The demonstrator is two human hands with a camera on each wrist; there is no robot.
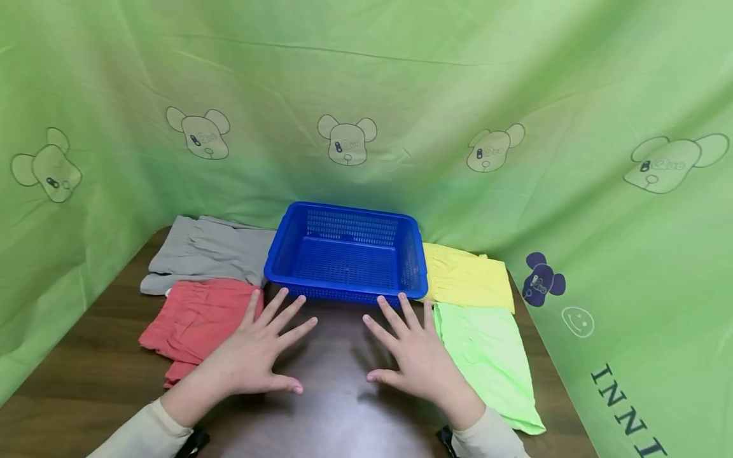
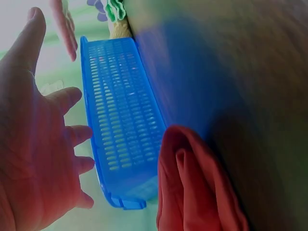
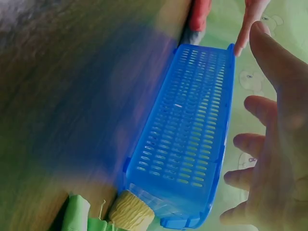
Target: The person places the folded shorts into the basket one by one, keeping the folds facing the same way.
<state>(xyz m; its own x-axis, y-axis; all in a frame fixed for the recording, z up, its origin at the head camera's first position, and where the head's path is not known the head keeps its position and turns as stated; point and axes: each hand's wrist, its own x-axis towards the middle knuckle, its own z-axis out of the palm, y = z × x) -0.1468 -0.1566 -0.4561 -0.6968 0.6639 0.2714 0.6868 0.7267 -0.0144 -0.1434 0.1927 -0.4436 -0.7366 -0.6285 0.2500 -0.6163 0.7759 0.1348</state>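
Both hands hover above the table with fingers spread and nothing in them. My left hand (image 1: 258,356) overlaps the edge of a folded red garment with a gathered waistband (image 1: 195,318) in the head view. On the other side, my right hand (image 1: 418,362) is near a folded bright green garment (image 1: 487,362). Beyond the fingertips stands a blue plastic basket (image 1: 346,296) with slotted walls and nothing inside. A folded grey garment (image 1: 212,251) lies left of the basket, behind the red one. To its right is a folded yellow garment (image 1: 469,277), behind the green one.
A dark wooden table (image 1: 321,413) carries everything. Light green cloth (image 1: 401,76) printed with bear heads hangs close behind the basket and along both sides of the table.
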